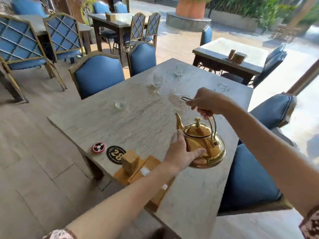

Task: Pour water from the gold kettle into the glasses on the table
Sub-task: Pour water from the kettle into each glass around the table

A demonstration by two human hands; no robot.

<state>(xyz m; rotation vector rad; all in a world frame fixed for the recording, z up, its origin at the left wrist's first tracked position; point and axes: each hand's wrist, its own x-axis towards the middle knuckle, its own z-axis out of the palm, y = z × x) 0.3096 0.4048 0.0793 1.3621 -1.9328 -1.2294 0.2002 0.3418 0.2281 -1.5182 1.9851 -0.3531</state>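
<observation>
Pick-up step: polished gold metal kettle (203, 144), lower right of centre on the grey stone table (138, 121), is being gripped at its handle by the right hand (207, 102); left hand (181, 150) is spread wide against its body; clear glasses (158, 81) upper centre are apparently unfilled; next, lifting and carrying there is judged required.

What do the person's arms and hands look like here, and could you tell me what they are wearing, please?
Both forearms are bare from the wrist almost to the elbow. Each ends in a patterned sleeve at the bottom edge of the picture, dark reddish-brown with pale flecks; the other sleeve shows at the lower right. The left hand and right hand are bare, with no gloves, rings or watch that I can make out.
</observation>
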